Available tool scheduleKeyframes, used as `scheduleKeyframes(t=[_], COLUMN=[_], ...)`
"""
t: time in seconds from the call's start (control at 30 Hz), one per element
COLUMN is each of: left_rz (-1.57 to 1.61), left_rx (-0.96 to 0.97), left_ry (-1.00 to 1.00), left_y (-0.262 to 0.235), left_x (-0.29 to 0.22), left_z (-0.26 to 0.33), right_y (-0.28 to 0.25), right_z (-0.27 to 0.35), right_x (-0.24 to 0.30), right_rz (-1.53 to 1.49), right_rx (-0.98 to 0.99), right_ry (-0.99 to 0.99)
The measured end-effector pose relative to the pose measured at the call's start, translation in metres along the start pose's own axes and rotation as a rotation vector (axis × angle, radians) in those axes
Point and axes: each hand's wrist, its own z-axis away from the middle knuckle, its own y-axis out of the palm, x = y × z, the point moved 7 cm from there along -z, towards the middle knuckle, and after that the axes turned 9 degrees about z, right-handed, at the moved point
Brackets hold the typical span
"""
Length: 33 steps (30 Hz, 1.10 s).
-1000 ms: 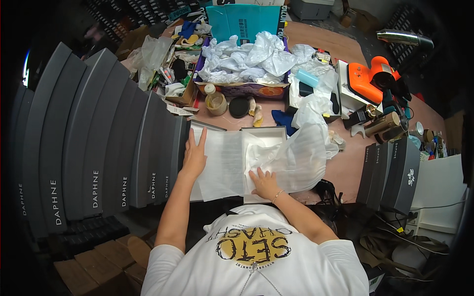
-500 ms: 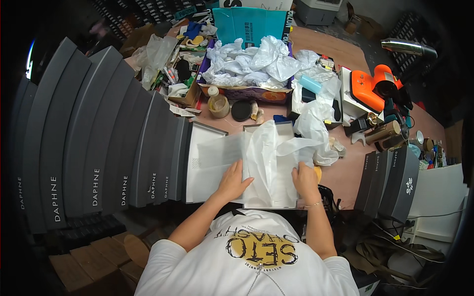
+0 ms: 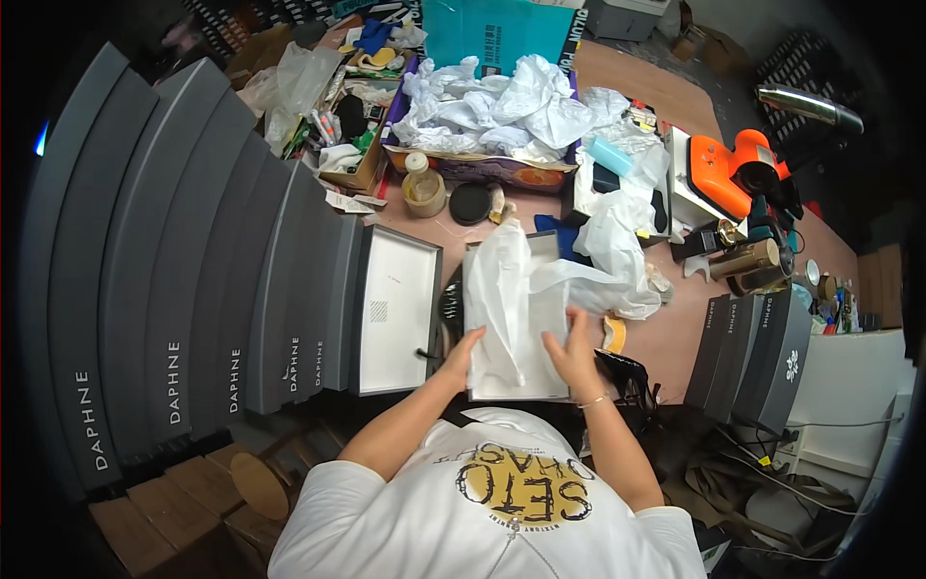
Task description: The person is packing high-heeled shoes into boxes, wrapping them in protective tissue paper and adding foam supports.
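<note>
White tissue paper (image 3: 503, 304) lies crumpled and partly spread in an open shoebox base (image 3: 516, 394) in front of me. At the base's left edge, my left hand (image 3: 461, 359) touches the paper with its fingers stretched out. My right hand (image 3: 574, 355) rests on the paper's right side, thumb and fingers apart. Left of the base lies a white-lined box lid (image 3: 397, 309) with a dark rim. A shiny black shoe (image 3: 450, 304) shows in the gap between lid and base, partly hidden. Right of my right wrist is a black high-heeled shoe (image 3: 629, 374).
Grey shoeboxes (image 3: 207, 261) stand in a row at left, with several more (image 3: 762, 347) at right. Behind the base are a carton (image 3: 482, 169) heaped with tissue, a glue bottle (image 3: 422, 188) and a black round lid (image 3: 470, 204). An orange device (image 3: 719, 179) stands at far right.
The thin sheet that lay across the box lid is off it, leaving the lining bare. Both hands have moved closer together. The black shoe beside the lid now shows.
</note>
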Motion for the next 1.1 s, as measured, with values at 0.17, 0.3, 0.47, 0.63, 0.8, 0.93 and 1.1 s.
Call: scheduleKeyframes(t=[0.17, 0.3, 0.47, 0.63, 0.8, 0.93, 1.1], left_rz=[-0.532, -0.936, -1.316, -0.735, -0.111, 0.320, 0.258], left_rx=[-0.335, -0.328, -0.274, -0.029, 0.171, 0.291, 0.254], left_ry=[0.362, 0.616, 1.015, 0.733, 0.525, 0.478, 0.410], left_y=[-0.030, -0.040, 0.046, 0.078, 0.065, 0.064, 0.062], left_x=[-0.023, -0.034, -0.061, -0.103, -0.129, -0.148, -0.125], left_z=[-0.002, -0.003, 0.070, 0.048, 0.024, 0.027, 0.009], right_y=[0.034, -0.004, 0.077, 0.058, -0.002, -0.071, -0.033], right_z=[0.010, -0.002, 0.012, 0.015, 0.010, 0.012, 0.022], right_x=[-0.067, 0.038, 0.004, 0.087, 0.135, 0.065, 0.101], right_rz=[0.245, 0.361, 0.130, 0.383, 0.207, -0.158, -0.167], right_rx=[-0.023, -0.105, 0.268, 0.501, 0.113, -0.032, 0.230], right_ry=[0.016, -0.185, 0.015, -0.371, -0.625, -0.058, -0.077])
